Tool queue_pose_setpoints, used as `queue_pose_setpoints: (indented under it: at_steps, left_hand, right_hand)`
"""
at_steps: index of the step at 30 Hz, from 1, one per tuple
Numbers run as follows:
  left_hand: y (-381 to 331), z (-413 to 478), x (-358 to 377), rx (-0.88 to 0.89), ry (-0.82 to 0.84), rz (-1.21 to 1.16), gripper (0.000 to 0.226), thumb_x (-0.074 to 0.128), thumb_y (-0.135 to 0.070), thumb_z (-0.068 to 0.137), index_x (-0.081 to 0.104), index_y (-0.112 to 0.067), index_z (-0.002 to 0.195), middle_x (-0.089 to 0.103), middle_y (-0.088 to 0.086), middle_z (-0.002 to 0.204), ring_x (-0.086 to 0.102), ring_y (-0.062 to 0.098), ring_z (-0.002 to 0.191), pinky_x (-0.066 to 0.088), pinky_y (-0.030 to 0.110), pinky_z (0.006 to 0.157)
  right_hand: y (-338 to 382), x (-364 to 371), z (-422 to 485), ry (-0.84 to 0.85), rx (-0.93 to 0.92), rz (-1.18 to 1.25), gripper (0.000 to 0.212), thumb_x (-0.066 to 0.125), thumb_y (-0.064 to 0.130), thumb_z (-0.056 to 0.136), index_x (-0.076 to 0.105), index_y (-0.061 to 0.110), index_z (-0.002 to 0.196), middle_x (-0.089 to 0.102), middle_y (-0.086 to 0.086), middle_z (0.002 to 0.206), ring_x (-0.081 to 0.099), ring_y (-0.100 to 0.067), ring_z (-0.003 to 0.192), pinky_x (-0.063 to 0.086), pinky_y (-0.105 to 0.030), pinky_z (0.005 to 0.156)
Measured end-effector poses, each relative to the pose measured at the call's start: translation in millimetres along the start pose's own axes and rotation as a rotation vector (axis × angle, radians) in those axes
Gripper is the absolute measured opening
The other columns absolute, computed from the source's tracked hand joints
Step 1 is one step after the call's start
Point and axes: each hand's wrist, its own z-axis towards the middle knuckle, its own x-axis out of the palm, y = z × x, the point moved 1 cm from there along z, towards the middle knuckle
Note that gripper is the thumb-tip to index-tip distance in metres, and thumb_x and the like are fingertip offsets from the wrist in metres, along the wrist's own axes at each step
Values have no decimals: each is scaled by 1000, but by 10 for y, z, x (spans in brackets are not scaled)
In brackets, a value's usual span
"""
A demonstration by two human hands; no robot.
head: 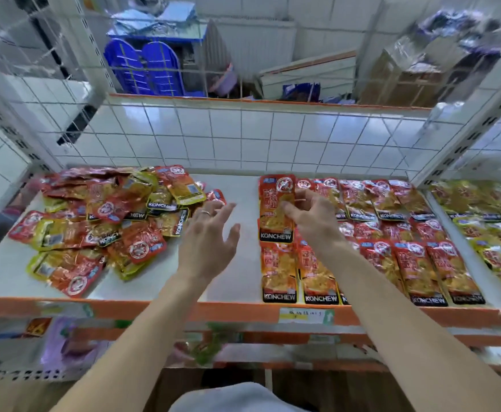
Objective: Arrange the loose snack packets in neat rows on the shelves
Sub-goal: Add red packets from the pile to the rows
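Head view, nearest first: a lower shelf (pixel 124 334) holds goods too blurred to tell. Above it runs the orange front edge of the shelf (pixel 231 312), with a pale label (pixel 305 316) stuck on just right of centre.

Both bare forearms reach up over that edge. The left hand (pixel 210 236) hovers palm down above the bare white strip in the middle of the shelf. Its fingers (pixel 227 210) are straight and spread, holding nothing, and one of them wears a ring (pixel 205 212). The right hand (pixel 311 218) is further in. Its curled fingers (pixel 288 211) pinch the right edge of a red packet (pixel 276 208), which lies lengthwise at the rear of the leftmost column, its "KONCHEW" band toward the front.

To the right of that packet, the rows (pixel 392 233) of red packets lie side by side, overlapping front to back. On the left of the shelf sits the loose pile (pixel 109 221), red and yellow packets heaped at all angles. Yellow packets (pixel 487 221) fill the neighbouring bay at far right.

Behind the shelf stands a white wire grid (pixel 243 138). Beyond it are blue crates (pixel 148 66) and a wrapped cardboard box (pixel 407 72).
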Motion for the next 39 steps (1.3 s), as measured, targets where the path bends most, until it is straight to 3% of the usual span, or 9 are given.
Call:
queue_pose_setpoints:
  at_steps: [5, 9, 13, 16, 20, 24, 28, 32, 39]
  left_hand:
    - [297, 386, 51, 116, 59, 168, 43, 65, -31, 90, 62, -20, 132, 58, 8, 138, 53, 33, 128, 37, 47, 105]
    - [494, 562, 64, 199, 138, 255, 39, 60, -33, 93, 62, -24, 131, 54, 7, 145, 49, 28, 134, 30, 45, 110]
    - [656, 614, 89, 218, 131, 251, 31, 56, -37, 93, 68, -24, 119, 59, 6, 138, 52, 26, 129, 32, 46, 106]
    - [705, 611, 104, 239, 93, 222, 31, 53, -35, 91, 71, -22, 112, 63, 4, 131, 56, 26, 123, 37, 46, 102]
    - [734, 615, 110, 227, 83, 207, 33, 65, -28, 88, 69, -21, 119, 63, 4, 131, 55, 25, 125, 38, 46, 104]
    - [750, 616, 144, 229, 75, 215, 32, 61, -29, 88, 69, -21, 118, 62, 2, 132, 55, 23, 125, 32, 43, 104]
    - [751, 607, 152, 231, 59, 232, 31, 64, -27, 86, 69, -22, 116, 62, 1, 132, 55, 22, 126, 29, 42, 104]
    - [743, 608, 133, 221, 88, 245, 33, 63, -27, 88, 67, -22, 121, 59, 2, 137, 49, 21, 132, 26, 42, 107]
    - [728, 610, 90, 201, 121, 238, 34, 55, -30, 94, 64, -24, 126, 56, 1, 142, 44, 20, 137, 21, 41, 109]
  right_hand:
    - [63, 308, 279, -69, 9, -116, 14, 71, 20, 91, 61, 28, 86, 70, 6, 87, 68, -11, 82, 57, -25, 75]
    - [59, 547, 506, -122, 28, -255, 5, 70, 18, 91, 65, 18, 91, 66, 6, 79, 61, -3, 69, 42, -5, 53]
    - [59, 765, 692, -133, 22, -408, 8, 70, 18, 90, 65, 11, 89, 63, 4, 75, 56, -3, 62, 39, -13, 51]
    - [84, 863, 770, -153, -39, -580, 15, 67, 19, 91, 67, 6, 83, 59, 0, 75, 56, -15, 70, 35, -24, 63]
    - [34, 932, 844, -161, -100, -675, 20, 65, 21, 92, 66, 2, 85, 62, -8, 79, 57, -21, 76, 37, -27, 66]
    - [-34, 959, 881, -190, -132, -771, 25, 66, 25, 91, 64, 1, 87, 63, -12, 85, 59, -26, 84, 42, -28, 72]
    - [-71, 974, 847, -177, -115, -884, 34, 63, 29, 95, 62, -1, 110, 60, -17, 108, 58, -30, 102, 42, -28, 82]
    - [-92, 978, 728, -158, -266, -914, 41, 63, 29, 92, 58, 10, 129, 55, -12, 123, 51, -30, 118, 46, -41, 99]
    - [-166, 996, 596, -15, -316, -1030, 48, 60, 33, 93, 54, 25, 140, 48, 1, 149, 38, -20, 139, 24, -46, 108]
